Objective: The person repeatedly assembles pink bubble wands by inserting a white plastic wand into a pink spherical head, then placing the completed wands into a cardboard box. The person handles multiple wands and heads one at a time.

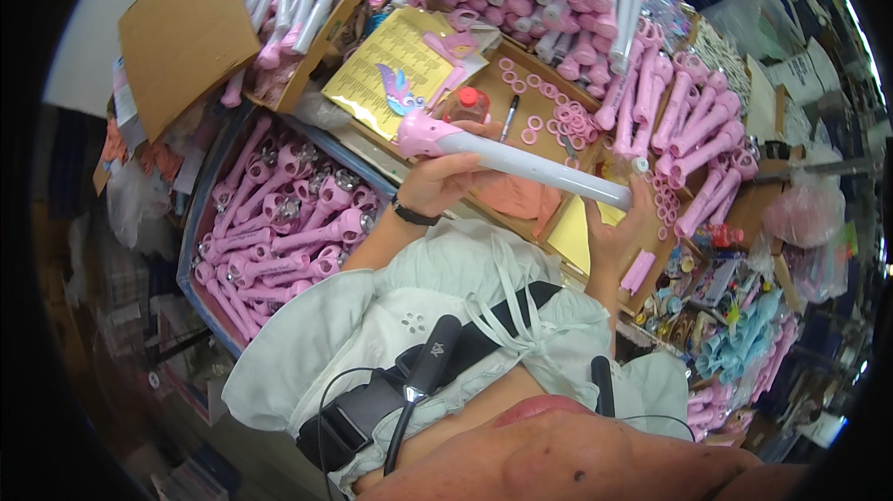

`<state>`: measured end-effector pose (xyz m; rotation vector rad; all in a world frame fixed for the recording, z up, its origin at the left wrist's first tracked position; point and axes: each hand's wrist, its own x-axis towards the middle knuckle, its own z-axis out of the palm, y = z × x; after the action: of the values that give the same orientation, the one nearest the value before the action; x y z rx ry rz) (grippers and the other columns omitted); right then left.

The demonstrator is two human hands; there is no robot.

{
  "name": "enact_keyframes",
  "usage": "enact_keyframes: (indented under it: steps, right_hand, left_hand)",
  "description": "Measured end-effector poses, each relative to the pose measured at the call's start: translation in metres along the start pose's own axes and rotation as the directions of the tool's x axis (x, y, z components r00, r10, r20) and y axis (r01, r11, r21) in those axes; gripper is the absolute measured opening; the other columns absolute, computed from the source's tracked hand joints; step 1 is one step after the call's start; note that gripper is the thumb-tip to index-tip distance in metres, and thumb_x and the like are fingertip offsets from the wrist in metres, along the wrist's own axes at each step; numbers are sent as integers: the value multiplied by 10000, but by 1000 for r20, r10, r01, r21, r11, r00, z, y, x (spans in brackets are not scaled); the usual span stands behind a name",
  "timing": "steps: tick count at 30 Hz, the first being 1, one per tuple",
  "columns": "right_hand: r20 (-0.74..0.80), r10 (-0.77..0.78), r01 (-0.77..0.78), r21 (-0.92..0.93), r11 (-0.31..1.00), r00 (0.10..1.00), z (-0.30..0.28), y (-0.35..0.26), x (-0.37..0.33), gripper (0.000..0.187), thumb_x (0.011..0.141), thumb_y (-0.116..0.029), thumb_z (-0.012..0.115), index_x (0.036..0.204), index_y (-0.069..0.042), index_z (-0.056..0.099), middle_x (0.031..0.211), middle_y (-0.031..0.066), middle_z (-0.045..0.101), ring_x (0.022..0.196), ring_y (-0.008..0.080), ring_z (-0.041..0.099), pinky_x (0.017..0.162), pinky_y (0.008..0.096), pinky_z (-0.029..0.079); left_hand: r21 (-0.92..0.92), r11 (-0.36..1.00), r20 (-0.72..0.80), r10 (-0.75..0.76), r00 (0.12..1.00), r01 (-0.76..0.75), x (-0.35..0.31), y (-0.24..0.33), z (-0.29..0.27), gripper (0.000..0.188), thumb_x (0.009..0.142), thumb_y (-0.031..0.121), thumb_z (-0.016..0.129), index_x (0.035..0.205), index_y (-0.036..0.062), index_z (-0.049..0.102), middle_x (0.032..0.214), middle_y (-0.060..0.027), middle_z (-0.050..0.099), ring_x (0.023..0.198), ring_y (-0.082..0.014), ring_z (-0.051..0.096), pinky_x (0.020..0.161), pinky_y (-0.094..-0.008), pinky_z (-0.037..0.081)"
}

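Your left hand (437, 180) closes around the pink-headed white wand (507, 155); your right hand (621, 227) pinches its far end cap. If that pinch slips, the tube could drop among the loose pink rings (566, 118).

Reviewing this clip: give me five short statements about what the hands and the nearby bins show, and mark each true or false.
1. The left hand grips the white tube near its pink head. True.
2. The right hand is at the tube's far end. True.
3. The bin of pink handles on the person's left holds blue parts. False: they are pink, some with clear tips.
4. Loose pink rings lie in the cardboard tray beyond the tube. True.
5. The left wrist is bare. False: it wears a dark wristband.
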<state>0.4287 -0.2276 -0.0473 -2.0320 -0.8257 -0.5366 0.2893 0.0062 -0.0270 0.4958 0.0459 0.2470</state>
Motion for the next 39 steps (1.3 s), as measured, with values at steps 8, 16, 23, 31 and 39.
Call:
enact_keyframes:
  steps: [8,16,23,31,39]
  right_hand:
    - [135,151,-202,606,769,979,-2,1,6,675,734,40,670,1315,-26,332,1262,122,421,1155,213,436,972,332,378]
    - [210,243,-312,787,532,947,-16,-3,7,664,802,78,560,1384,-39,261,1292,160,439,1172,214,457,975,336,383]
    - [401,424,-511,839,184,812,6,30,-7,566,854,26,550,1358,-36,300,1162,128,538,1067,197,531,947,336,423]
    - [733,548,-811,563,-158,402,49,56,-55,360,957,-362,425,1042,-25,518,797,59,567,650,136,531,599,269,458]
    - [926,376,-973,57,-225,-33,76,51,-79,485,902,-565,399,759,-118,516,546,-26,415,403,73,342,367,218,257]
  left_hand:
    - [-121,992,-19,33,999,-35,2,8,-14,414,830,-7,526,1232,67,462,1332,-123,447,1254,-371,390,995,-554,377]
    - [-163,987,-3,7,1000,-8,8,4,-30,399,848,40,529,1238,86,461,1338,-113,442,1259,-376,381,1000,-560,363]
    - [28,991,95,131,987,-134,6,5,-12,482,827,108,605,1261,46,402,1284,-127,481,1250,-355,397,1042,-511,318]
    - [421,825,150,347,926,-377,13,5,9,568,744,-23,632,1253,45,389,1164,-147,543,1158,-297,500,976,-439,402]
    - [649,577,396,299,868,-495,8,4,30,988,651,-7,765,1417,144,160,1207,-170,492,1092,-263,543,924,-396,447]
